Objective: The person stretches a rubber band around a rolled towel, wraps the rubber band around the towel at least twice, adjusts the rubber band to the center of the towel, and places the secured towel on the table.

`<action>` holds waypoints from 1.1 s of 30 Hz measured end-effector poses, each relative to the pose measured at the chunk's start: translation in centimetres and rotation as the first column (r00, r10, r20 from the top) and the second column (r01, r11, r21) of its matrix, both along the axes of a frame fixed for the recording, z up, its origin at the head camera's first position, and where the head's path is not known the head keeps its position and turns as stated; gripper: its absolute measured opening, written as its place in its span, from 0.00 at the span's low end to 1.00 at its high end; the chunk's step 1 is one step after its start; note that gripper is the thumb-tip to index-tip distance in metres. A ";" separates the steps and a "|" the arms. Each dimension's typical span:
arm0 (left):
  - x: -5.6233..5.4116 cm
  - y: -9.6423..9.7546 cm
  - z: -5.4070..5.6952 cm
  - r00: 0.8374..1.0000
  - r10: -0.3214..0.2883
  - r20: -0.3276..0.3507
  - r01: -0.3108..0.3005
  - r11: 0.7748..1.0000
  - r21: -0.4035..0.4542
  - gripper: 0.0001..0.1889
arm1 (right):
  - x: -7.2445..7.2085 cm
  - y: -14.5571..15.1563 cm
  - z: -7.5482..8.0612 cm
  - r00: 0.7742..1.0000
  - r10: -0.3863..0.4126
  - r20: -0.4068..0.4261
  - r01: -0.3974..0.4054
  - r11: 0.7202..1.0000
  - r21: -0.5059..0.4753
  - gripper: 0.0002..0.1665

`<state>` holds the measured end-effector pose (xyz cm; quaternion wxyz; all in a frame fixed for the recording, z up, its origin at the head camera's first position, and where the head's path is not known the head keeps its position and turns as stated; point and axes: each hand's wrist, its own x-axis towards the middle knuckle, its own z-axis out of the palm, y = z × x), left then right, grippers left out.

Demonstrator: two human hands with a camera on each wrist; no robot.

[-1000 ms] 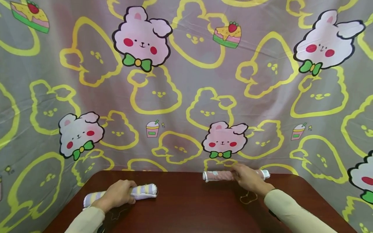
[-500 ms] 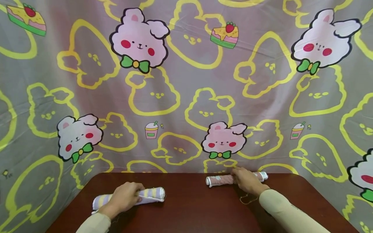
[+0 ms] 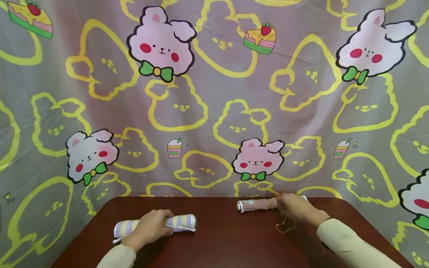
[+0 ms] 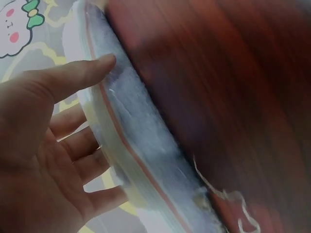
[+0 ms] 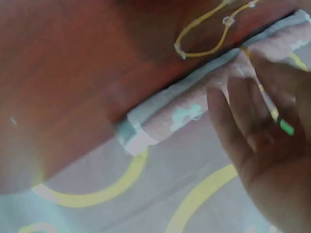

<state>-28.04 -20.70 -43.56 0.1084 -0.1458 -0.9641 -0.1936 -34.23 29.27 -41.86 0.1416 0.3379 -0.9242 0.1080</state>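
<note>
My left hand (image 3: 152,225) grips a rolled towel (image 3: 184,222) striped in lavender, yellow and white. In the left wrist view the thumb lies along the near side of this striped towel (image 4: 133,107), with the other fingers behind it. Farther back on the right, my right hand (image 3: 298,208) holds a rolled pink towel (image 3: 258,204) near its right part, hiding much of that end. A thin yellowish cord (image 5: 227,21) loops beside the pink towel and crosses it under the fingers. The cord's green tip (image 5: 285,126) shows against the right palm.
Both towels lie on a dark reddish-brown wooden table (image 3: 214,238). Close behind its far edge hangs a grey-pink curtain (image 3: 214,93) printed with rabbits and yellow outlines. A loose pale thread (image 4: 223,194) trails beside the striped towel.
The left hand has brought the striped towel to the right. The right hand has shifted right along the pink towel, showing a bit of cord across it; the towel's near end has moved slightly right.
</note>
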 end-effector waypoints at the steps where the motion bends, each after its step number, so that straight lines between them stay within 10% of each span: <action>1: -0.1 0.2 0.0 1.000 -0.001 -0.001 0.001 1.000 -0.003 0.20 | -0.1 0.4 -0.1 0.997 0.049 0.053 -0.049 0.999 -0.011 0.17; 6: -0.4 1.0 0.2 1.000 -0.019 -0.007 0.019 1.000 -0.004 0.18 | -0.7 1.5 -1.2 0.955 0.240 0.172 -0.236 0.971 -0.043 0.17; 17: 0.2 0.9 0.5 1.000 0.013 0.006 -0.013 1.000 -0.007 0.23 | 1.3 -0.4 -0.2 0.933 0.012 0.359 -0.042 0.996 0.074 0.19; 24: -1.0 0.4 -1.2 0.998 -0.054 -0.030 0.054 0.998 0.025 0.18 | -1.0 1.5 -3.8 0.925 0.154 0.348 -0.162 0.987 -0.006 0.18; 28: -2.7 0.0 -3.5 0.990 -0.100 -0.102 0.103 0.994 0.022 0.14 | 1.1 0.8 -1.9 0.859 0.101 0.502 -0.070 0.994 -0.080 0.16; 33: -0.8 1.6 -1.3 0.997 -0.056 0.046 0.048 0.987 0.152 0.14 | 3.3 -0.1 -0.7 0.822 -0.023 0.569 0.091 0.992 -0.092 0.15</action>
